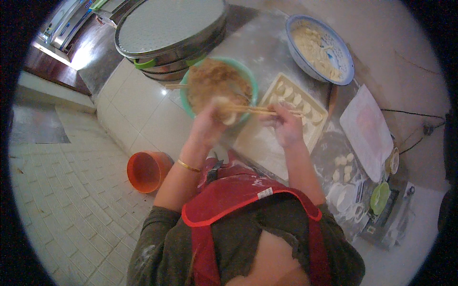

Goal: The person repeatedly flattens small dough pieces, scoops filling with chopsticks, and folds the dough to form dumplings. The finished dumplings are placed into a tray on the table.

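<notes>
My left hand (pixel 207 123), blurred by motion, cups a pale round dough wrapper (pixel 230 119) at the near rim of a green bowl (pixel 255 84). In my right hand (pixel 288 125) is a pair of wooden chopsticks (pixel 247 108), their tips reaching the wrapper. Brown minced filling (pixel 218 75) is heaped in the bowl, with a metal spoon (pixel 236 89) partly sunk in it. Below and beyond my right hand lies a cream plastic tray (pixel 319 130). Folded dumplings (pixel 297 98) sit in rows at its far end; its near part is dusted with flour.
A large metal steamer (pixel 168 32) with green handles stands at the far left. A blue-rimmed enamel basin (pixel 343 73) holds dough at the far right. Near a pale sheet (pixel 368 132) lie several dough pieces (pixel 343 162). An orange bucket (pixel 146 173) is at lower left.
</notes>
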